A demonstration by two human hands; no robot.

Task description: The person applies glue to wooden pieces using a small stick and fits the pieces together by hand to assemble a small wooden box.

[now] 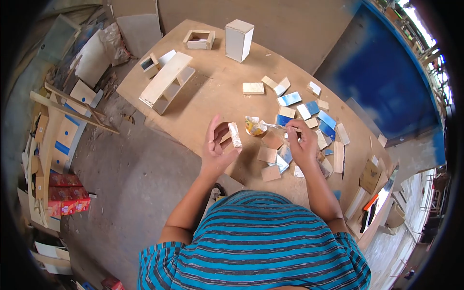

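Observation:
My left hand [217, 151] grips a small wooden block [234, 134] upright between thumb and fingers; its face toward me is smeared white. My right hand [301, 140] is closed round a thin tool, perhaps a brush or spatula [273, 126], whose end reaches left to a small cup [254, 126]. White and yellow matter coats the cup's torn-looking rim. Just below the cup and right hand lie loose pieces, among them a bare wooden square [267, 154] and a blue-and-white block [279, 164]. The tool's exact tip is hard to make out.
Several wooden, white and blue blocks [290, 99] spread over the right of the table [212, 87]. At the back stand a tall white box [239, 41], a square wooden frame [199, 39] and a shelf-like wooden piece [166, 83]. An orange-handled tool [370, 203] lies right.

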